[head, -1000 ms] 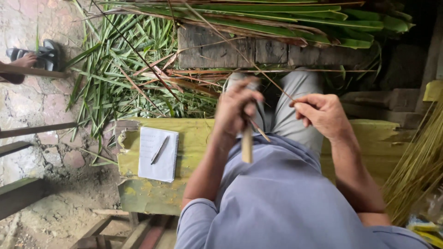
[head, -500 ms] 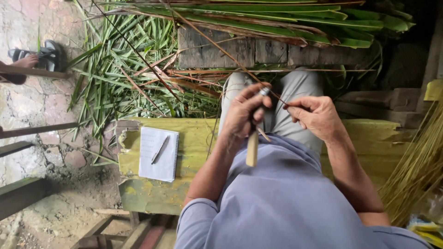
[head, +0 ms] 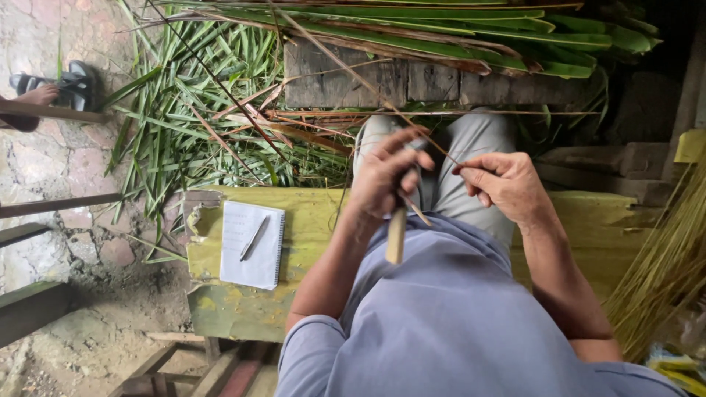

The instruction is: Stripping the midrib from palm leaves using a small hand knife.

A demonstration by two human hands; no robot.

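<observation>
The thin brown leaf rib [head: 353, 73] runs slantwise from the upper left of the view down to the person's lap, where both hands meet on it above the grey trouser knees. The right hand [head: 507, 184] pinches the rib's near end between thumb and forefinger, the other fingers curled in. The left hand [head: 386, 176] is closed around a knife with a pale wooden handle [head: 396, 235]; the handle sticks out below the fist toward the body, and the blade end, near the fingertips, lies against the rib just beside the right hand's pinch. The blade itself is too blurred to make out.

The person sits on a worn yellow-green tabletop [head: 309, 220]. On it, to the left of the left forearm, lies a white spiral notepad [head: 252, 244] with a pen [head: 254, 237] resting slantwise across it. Beyond the knees green palm leaves [head: 191, 110] are heaped on the ground and across a weathered wooden block [head: 368, 81]. At the right edge stands a bundle of stripped yellowish ribs [head: 665, 265]. At the far left another person's sandalled foot [head: 51, 90] rests on the stone paving.
</observation>
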